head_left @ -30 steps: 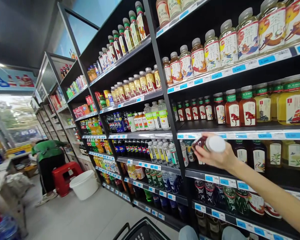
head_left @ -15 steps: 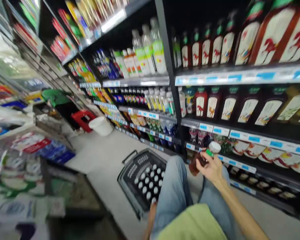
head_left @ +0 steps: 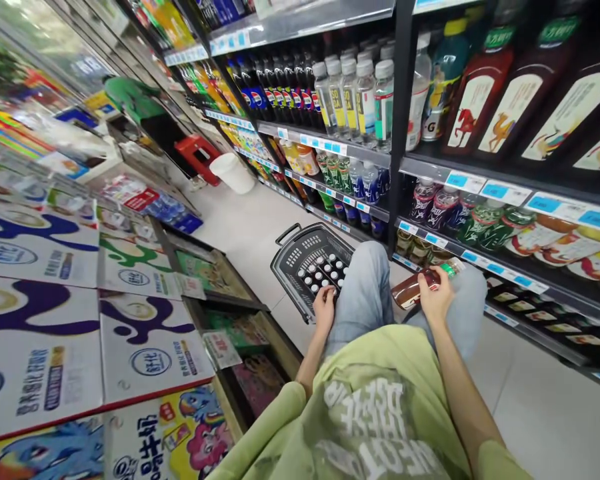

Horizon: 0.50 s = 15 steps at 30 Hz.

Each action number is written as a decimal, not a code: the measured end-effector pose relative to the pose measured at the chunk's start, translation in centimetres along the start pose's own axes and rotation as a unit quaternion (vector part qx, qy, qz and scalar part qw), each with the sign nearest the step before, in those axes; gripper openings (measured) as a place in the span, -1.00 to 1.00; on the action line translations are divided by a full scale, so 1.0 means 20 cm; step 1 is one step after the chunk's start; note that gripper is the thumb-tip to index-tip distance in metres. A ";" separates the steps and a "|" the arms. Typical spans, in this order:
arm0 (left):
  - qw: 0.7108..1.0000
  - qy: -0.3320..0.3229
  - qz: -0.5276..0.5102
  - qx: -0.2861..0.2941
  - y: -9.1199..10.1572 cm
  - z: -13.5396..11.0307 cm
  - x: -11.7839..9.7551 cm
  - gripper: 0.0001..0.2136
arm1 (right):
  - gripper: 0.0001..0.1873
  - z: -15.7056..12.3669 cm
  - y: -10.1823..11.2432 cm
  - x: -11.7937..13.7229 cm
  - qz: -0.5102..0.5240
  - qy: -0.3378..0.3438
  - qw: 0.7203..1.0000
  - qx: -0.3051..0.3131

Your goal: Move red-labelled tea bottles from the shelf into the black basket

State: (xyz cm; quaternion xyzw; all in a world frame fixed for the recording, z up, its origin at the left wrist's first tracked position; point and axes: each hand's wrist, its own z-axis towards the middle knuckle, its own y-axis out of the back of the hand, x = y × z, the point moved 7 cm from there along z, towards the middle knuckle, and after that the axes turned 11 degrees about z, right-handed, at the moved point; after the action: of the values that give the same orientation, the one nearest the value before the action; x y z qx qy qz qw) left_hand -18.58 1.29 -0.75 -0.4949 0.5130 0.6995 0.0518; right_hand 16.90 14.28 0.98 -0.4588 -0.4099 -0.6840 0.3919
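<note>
My right hand (head_left: pixel 436 297) is wrapped round a bottle of dark brown drink (head_left: pixel 409 291) with a green band near its neck. The bottle lies tilted above my right knee, its base toward the left. Beside my left knee, my left hand (head_left: pixel 325 307) has its fingers curled together at the near edge of a black shopping basket (head_left: pixel 293 293). What those fingers hold, if anything, is hidden. White-capped bottles (head_left: pixel 326 268) stand upright in rows in the basket, partly covered by my knee.
Drink shelves (head_left: pixel 510 193) run along the right, close to my right knee. Stacked milk cartons (head_left: pixel 150 353) line the left side. Farther up the aisle are a white bucket (head_left: pixel 233 173), a red container (head_left: pixel 198 159) and a bending person in green (head_left: pixel 133 97).
My left hand has come up to the basket's near edge. My right hand has turned the brown bottle to lie flatter. The view has tilted down, showing more of the cartons.
</note>
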 end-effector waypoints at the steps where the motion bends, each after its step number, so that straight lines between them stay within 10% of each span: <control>1: 0.999 -0.027 -0.028 0.013 -0.02 -0.01 -0.07 -0.77 | -0.49 0.00 -0.01 0.00 -0.005 -0.002 1.000 0.006; 7: 0.929 -0.195 -0.175 0.261 -0.44 -0.26 -0.42 -0.38 | -0.47 0.03 -0.13 -0.02 -0.020 0.001 0.999 0.046; 11: 0.910 -0.169 -0.183 0.332 -0.68 -0.37 -0.33 0.07 | -0.48 0.02 -0.23 -0.03 0.003 0.003 0.994 0.111; 15: 0.923 -0.115 -0.196 0.312 -0.68 -0.36 -0.25 0.07 | -0.51 -0.02 -0.32 -0.01 0.046 0.005 0.981 0.191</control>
State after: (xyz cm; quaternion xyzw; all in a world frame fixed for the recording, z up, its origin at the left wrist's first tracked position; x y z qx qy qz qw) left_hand -3.59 4.34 -6.09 -0.4606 0.5880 0.5323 0.3984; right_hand 11.08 16.25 -0.58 -0.3904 -0.5093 -0.5770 0.5053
